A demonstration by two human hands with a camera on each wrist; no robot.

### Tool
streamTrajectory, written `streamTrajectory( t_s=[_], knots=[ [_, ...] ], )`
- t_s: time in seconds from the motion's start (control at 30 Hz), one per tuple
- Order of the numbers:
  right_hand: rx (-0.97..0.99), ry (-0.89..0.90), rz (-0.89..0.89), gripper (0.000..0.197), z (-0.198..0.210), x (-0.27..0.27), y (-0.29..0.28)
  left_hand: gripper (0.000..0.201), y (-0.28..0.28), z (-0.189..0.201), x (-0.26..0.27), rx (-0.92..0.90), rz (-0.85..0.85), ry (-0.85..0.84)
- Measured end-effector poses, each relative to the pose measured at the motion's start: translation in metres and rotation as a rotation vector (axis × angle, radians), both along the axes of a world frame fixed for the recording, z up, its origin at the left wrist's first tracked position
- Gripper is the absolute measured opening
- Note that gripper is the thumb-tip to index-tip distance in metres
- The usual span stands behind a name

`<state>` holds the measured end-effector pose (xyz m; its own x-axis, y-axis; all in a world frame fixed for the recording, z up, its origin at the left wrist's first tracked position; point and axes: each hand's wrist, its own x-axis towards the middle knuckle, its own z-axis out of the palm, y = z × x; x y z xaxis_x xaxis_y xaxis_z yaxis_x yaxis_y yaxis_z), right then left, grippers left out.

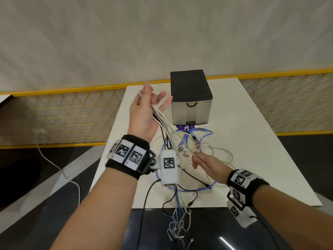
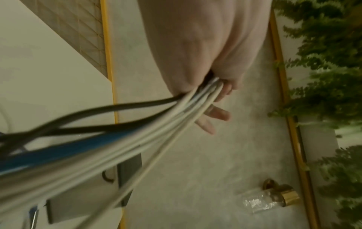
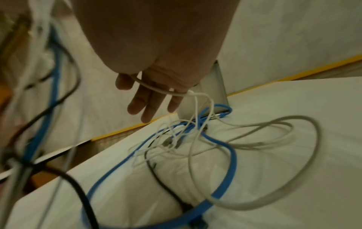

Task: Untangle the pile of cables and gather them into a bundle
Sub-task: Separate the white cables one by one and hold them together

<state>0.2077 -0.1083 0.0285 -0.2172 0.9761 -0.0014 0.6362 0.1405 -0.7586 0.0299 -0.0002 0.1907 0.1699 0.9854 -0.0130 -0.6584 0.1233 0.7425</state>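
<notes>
My left hand [image 1: 153,103] is raised above the white table [image 1: 252,145] and grips a bunch of white, black and blue cables [image 2: 156,124], which run down taut from the palm. Its fingers [image 2: 217,115] stick out loosely past the bunch. Lower and to the right, my right hand [image 1: 196,157] pinches one thin white cable [image 3: 156,89] that lies across its fingers. The tangled pile [image 1: 194,143] lies under both hands, with a blue cable [image 3: 233,162] looping through grey and black ones. Several cable ends [image 1: 180,222] hang over the table's near edge.
A small drawer box [image 1: 191,98] with a black top stands on the table just behind the pile, with a purple label [image 1: 185,127] at its foot. A yellow-framed mesh fence [image 1: 72,112] runs behind. A loose white cord [image 1: 54,168] trails on the floor at left.
</notes>
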Motion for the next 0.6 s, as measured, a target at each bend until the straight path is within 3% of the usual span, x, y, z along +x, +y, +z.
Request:
streamTrajectory(
  t_s=[0.1,0.23,0.33,0.43,0.6],
  knots=[
    [0.024,-0.033,-0.107,0.031,0.007,0.019,0.013,0.023,0.005,0.000,-0.025,0.069,-0.062,0.141],
    [0.187,-0.075,-0.275,0.025,0.055,0.036,0.034,0.009,-0.005,-0.012,-0.041,0.187,-0.206,0.680],
    [0.316,-0.125,-0.231,0.020,0.098,0.024,0.042,0.030,-0.024,-0.025,-0.024,0.158,-0.365,0.942],
    [0.403,-0.172,-0.207,0.025,0.120,0.007,0.049,0.024,-0.037,-0.033,0.000,0.157,-0.439,0.987],
    [0.239,-0.090,-0.219,0.028,0.096,0.025,0.045,0.024,-0.026,-0.023,-0.012,0.115,-0.064,0.684]
  ],
)
